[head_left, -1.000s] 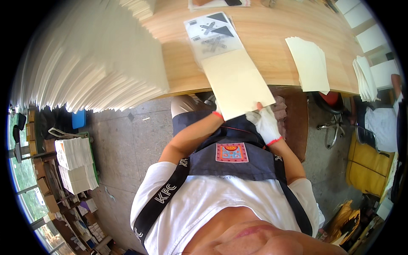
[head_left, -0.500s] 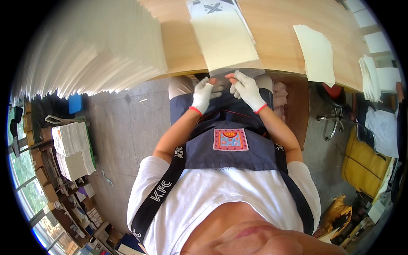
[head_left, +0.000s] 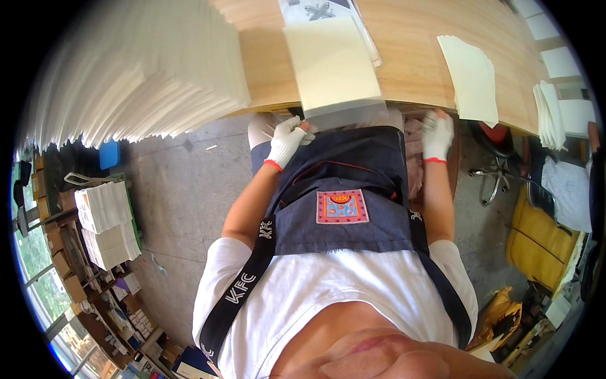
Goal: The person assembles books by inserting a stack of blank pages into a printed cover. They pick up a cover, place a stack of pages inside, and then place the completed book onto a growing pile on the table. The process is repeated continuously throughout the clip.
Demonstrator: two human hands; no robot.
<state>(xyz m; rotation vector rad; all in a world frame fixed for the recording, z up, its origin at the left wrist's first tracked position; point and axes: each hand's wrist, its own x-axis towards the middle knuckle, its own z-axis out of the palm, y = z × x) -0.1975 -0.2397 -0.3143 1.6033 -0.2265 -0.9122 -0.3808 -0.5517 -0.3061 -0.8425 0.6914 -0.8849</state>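
A cream sheet or thin booklet (head_left: 331, 60) lies on the wooden table in front of me. A clear plastic sleeve (head_left: 347, 115) shows at its near end and hangs over the table's front edge. My left hand (head_left: 288, 142), in a white glove with a red cuff, is closed, its fingertips by the sleeve's near left corner; whatever they pinch is hidden. Well to the right, apart from the sleeve, my right hand (head_left: 437, 136) is raised at the table's edge in a matching glove. Motion smears its fingers, so I cannot see whether it holds anything.
A tall stack of white paper pieces (head_left: 145, 76) fills the table's left. Printed sheets (head_left: 322, 9) lie beyond the cream one. Cream sheets (head_left: 468, 79) and a smaller pile (head_left: 549, 117) lie at the right. A wheeled chair (head_left: 495, 174) stands below; bundled paper (head_left: 104, 208) is at left.
My right hand has swung right, away from my left hand and the sleeve. My left hand has shifted slightly left. The sleeve's overhanging end has moved a little to the left.
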